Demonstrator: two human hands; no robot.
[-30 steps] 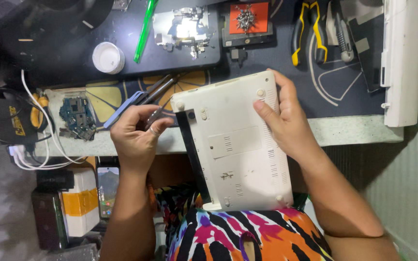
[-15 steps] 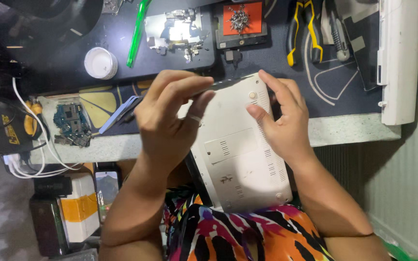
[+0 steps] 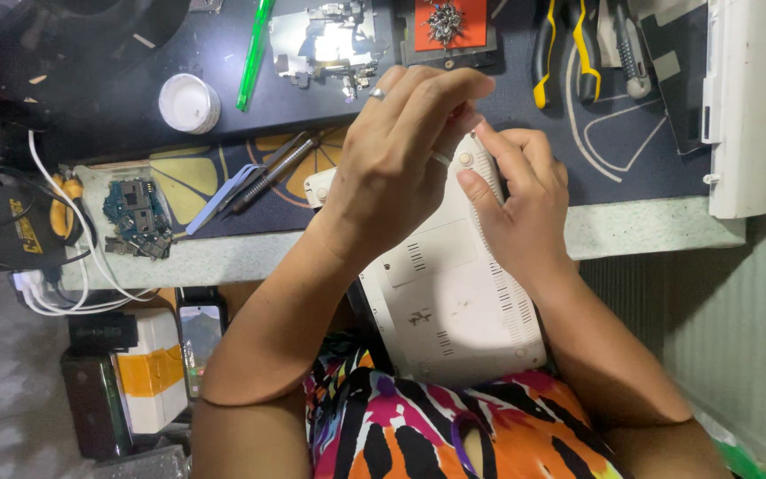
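A white laptop (image 3: pixel 454 302) lies bottom side up, leaning from my lap onto the table edge. My left hand (image 3: pixel 392 164) reaches over its far end, fingers curled and pinching at the far corner. My right hand (image 3: pixel 520 200) grips the laptop's right edge near that same corner, fingertips on the vented strip. A blue-handled tool and a dark screwdriver (image 3: pixel 263 177) rest on the mat to the left, apart from both hands.
A green circuit board (image 3: pixel 137 217) lies at the table's left. A white round cap (image 3: pixel 189 103), green pen (image 3: pixel 254 49), metal parts (image 3: pixel 325 44), an orange tray of screws (image 3: pixel 449 25), yellow-handled pliers (image 3: pixel 565 49) and a long white panel (image 3: pixel 746 106) sit further back.
My left hand let go of the screwdriver, moved right across the laptop and now pinches at its far corner. My right hand slid to the right edge. The laptop shifted slightly.
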